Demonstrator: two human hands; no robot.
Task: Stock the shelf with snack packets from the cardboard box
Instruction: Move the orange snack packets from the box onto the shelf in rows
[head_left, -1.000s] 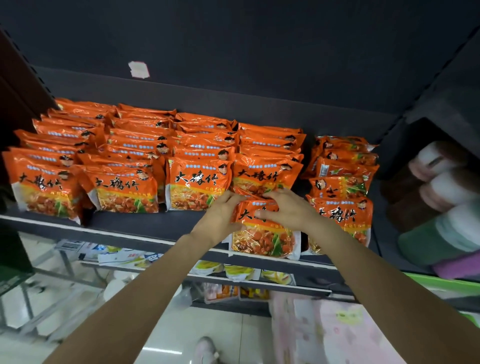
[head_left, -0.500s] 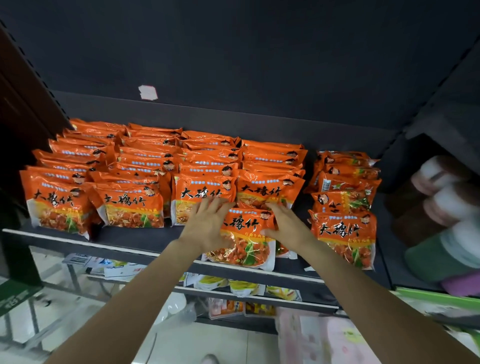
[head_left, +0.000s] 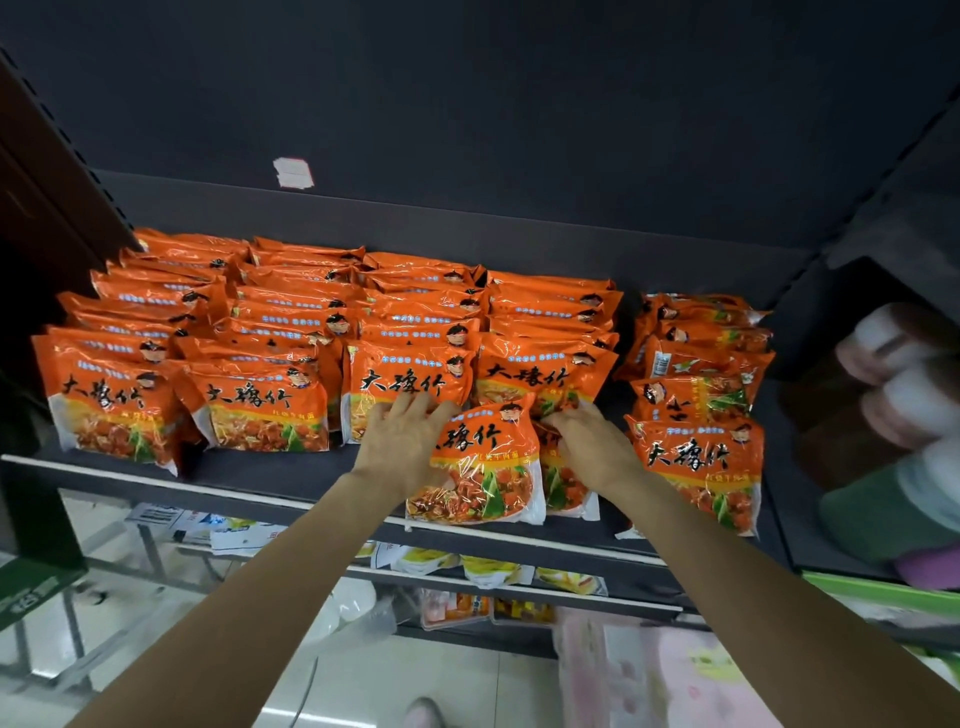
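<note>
An orange snack packet (head_left: 480, 467) stands at the front edge of the dark shelf (head_left: 270, 470), slightly tilted. A second packet (head_left: 569, 491) sits just behind it on the right. My left hand (head_left: 402, 449) presses the front packet's left side with spread fingers. My right hand (head_left: 595, 449) rests against its upper right corner and on the packet behind, fingertips slightly bent. Rows of matching orange packets (head_left: 260, 405) fill the shelf behind. The cardboard box is out of view.
Another stack of orange packets (head_left: 701, 457) stands to the right. Rolled goods (head_left: 893, 395) lie on the neighbouring shelf at far right. Lower shelves (head_left: 493, 571) hold yellow packets. A bare strip of shelf runs along the front left. Tiled floor lies below.
Both hands have let go of their pinch on the packet and set it upright on the shelf front. They now lie against its sides. The view has shifted slightly.
</note>
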